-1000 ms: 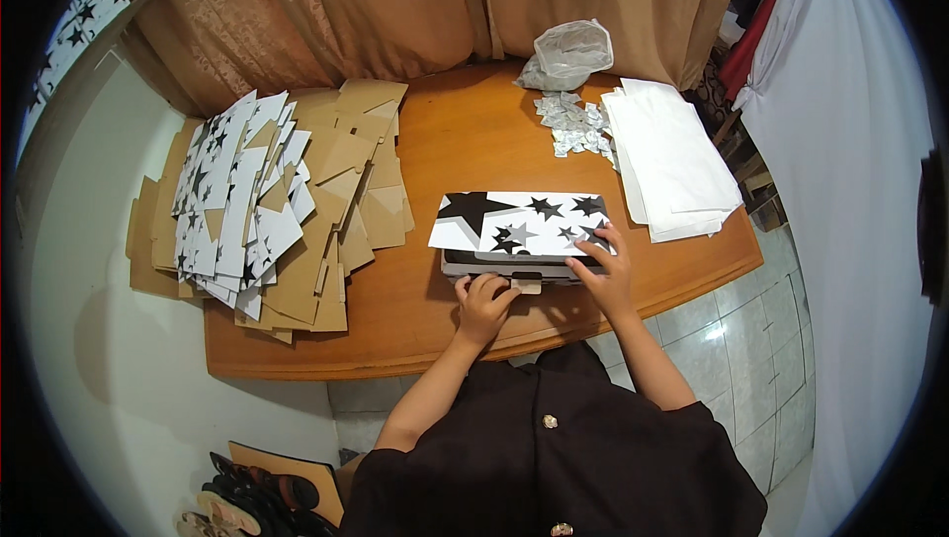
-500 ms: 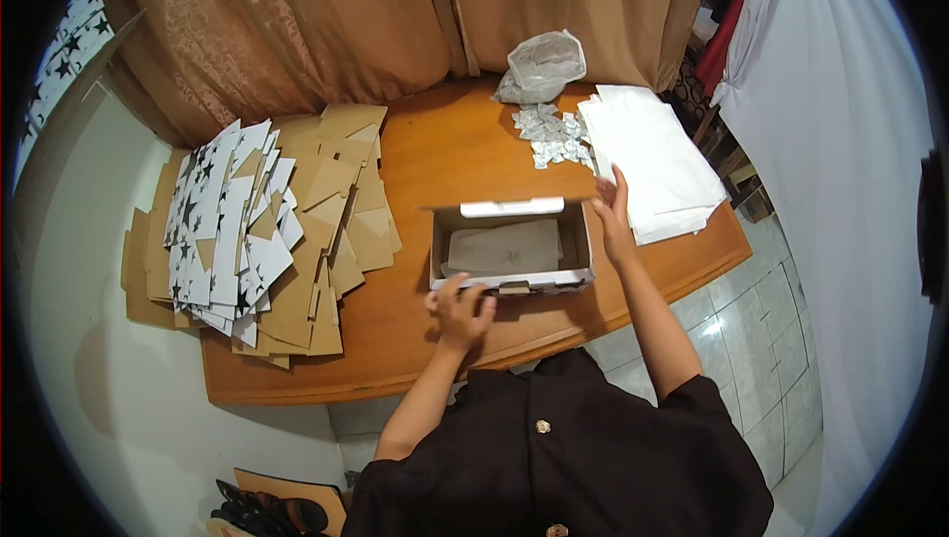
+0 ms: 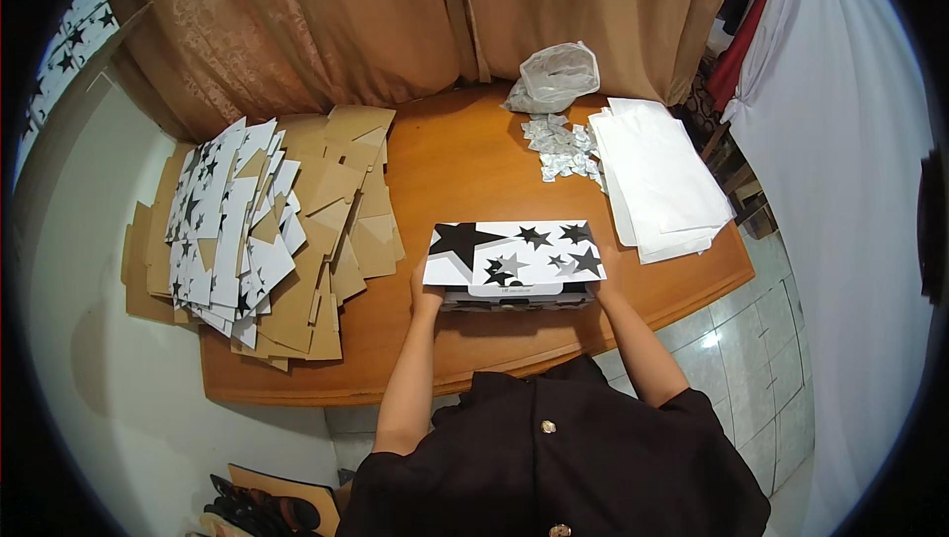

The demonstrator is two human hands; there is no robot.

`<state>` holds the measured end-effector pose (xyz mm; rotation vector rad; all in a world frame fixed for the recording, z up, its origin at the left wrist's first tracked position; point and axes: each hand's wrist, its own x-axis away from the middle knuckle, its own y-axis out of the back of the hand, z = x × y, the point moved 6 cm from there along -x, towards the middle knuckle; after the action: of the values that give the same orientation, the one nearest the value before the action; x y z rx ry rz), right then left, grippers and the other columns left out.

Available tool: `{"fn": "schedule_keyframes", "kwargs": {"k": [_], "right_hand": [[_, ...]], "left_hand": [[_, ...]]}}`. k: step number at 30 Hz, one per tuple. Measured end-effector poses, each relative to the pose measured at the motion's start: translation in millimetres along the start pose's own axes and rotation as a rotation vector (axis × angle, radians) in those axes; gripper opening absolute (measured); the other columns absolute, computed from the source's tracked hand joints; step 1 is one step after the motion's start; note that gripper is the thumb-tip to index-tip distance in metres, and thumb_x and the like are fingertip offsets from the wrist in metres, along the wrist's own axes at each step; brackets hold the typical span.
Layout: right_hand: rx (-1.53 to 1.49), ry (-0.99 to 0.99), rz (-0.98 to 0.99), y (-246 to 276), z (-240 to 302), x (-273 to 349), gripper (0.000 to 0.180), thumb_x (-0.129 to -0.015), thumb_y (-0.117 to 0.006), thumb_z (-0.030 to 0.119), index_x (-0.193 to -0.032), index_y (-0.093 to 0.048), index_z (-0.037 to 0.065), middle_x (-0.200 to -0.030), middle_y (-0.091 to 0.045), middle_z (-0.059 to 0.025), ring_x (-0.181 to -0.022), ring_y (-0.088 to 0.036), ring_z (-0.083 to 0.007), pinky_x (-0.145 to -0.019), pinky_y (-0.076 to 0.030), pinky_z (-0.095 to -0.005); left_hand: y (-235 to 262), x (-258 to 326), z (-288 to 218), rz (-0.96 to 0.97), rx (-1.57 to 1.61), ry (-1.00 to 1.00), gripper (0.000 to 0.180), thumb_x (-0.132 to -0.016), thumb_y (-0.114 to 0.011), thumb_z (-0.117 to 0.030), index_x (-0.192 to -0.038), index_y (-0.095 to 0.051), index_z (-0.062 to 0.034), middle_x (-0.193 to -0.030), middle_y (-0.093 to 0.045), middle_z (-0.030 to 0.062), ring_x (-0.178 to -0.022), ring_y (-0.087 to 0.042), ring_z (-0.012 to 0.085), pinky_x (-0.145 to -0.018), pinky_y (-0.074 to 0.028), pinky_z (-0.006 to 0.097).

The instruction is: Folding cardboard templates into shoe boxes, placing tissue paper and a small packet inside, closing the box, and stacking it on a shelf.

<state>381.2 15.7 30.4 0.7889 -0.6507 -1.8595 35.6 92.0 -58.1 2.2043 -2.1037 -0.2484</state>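
A white cardboard box [image 3: 534, 258] with black and grey stars stands on the wooden table in front of me. Its lid is folded over the top, and a front flap sticks out a little above the front wall. My left hand [image 3: 423, 290] grips the box's left side. On the opposite side, my right hand [image 3: 608, 280] holds it in the same way. The lid and side walls hide most of the fingers. What lies inside the box is covered.
Flat star-printed cardboard blanks [image 3: 222, 216] and brown ones [image 3: 326, 211] are piled on the left of the table [image 3: 445, 161]. White paper sheets [image 3: 662, 181] lie at right, beside small packets [image 3: 563, 146] and a clear plastic bag [image 3: 559, 77]. Curtains hang behind.
The lid, raised at the back before, has come forward and down over the box's opening. Both hands have moved onto the box's sides, the left from the front edge.
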Motion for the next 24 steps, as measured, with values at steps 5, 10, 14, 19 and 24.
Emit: {"fn": "schedule_keyframes", "kwargs": {"k": [5,10,14,19,24], "right_hand": [[-0.77,-0.334,0.086,12,-60,11,0.042,-0.08,-0.061,0.02,-0.119,-0.056,0.005,-0.104,-0.061,-0.0091,-0.096,-0.057,-0.0201,-0.08,-0.045,-0.0296],[-0.704,-0.087,-0.069,46,-13,40,0.053,-0.079,-0.066,0.026,-0.127,-0.052,0.011,-0.124,-0.052,-0.0081,-0.12,-0.044,-0.0226,-0.097,-0.036,-0.0373],[0.144,0.393,0.003,36,78,62,0.047,-0.076,-0.069,0.039,-0.118,-0.059,0.022,-0.125,-0.052,-0.0077,-0.123,-0.042,-0.0301,-0.101,-0.021,-0.0604],[0.266,0.44,0.013,8,80,71,0.04,-0.076,-0.068,0.04,-0.114,-0.061,0.028,-0.124,-0.053,-0.0035,-0.123,-0.042,-0.0295,-0.096,-0.019,-0.0698],[0.293,0.43,0.031,-12,69,82,0.035,-0.078,-0.067,0.028,-0.113,-0.063,0.03,-0.126,-0.054,-0.0032,-0.122,-0.043,-0.0287,-0.095,-0.023,-0.0668]], "left_hand": [[14,29,-24,-0.083,0.431,0.022,0.042,-0.096,-0.042,-0.03,-0.123,-0.05,0.0008,-0.123,-0.052,0.0115,-0.115,-0.047,0.0181,-0.097,-0.036,0.033],[29,85,-86,-0.458,-0.153,-0.275,0.044,-0.091,-0.053,-0.026,-0.128,-0.042,-0.0042,-0.127,-0.044,0.0139,-0.121,-0.039,0.027,-0.104,-0.026,0.041],[-22,116,-111,-0.213,-0.695,-0.929,0.037,-0.079,-0.068,-0.028,-0.113,-0.057,-0.0172,-0.127,-0.044,0.0093,-0.12,-0.041,0.0264,-0.101,-0.022,0.051],[-52,123,-102,-0.134,-0.792,-0.889,0.014,-0.073,-0.073,-0.033,-0.086,-0.069,-0.0266,-0.119,-0.053,-0.0018,-0.123,-0.041,0.0208,-0.099,-0.01,0.05],[-55,121,-89,-0.108,-0.815,-0.818,0.014,-0.07,-0.074,-0.024,-0.083,-0.069,-0.025,-0.114,-0.057,-0.0027,-0.12,-0.045,0.0216,-0.096,-0.013,0.048]]}}
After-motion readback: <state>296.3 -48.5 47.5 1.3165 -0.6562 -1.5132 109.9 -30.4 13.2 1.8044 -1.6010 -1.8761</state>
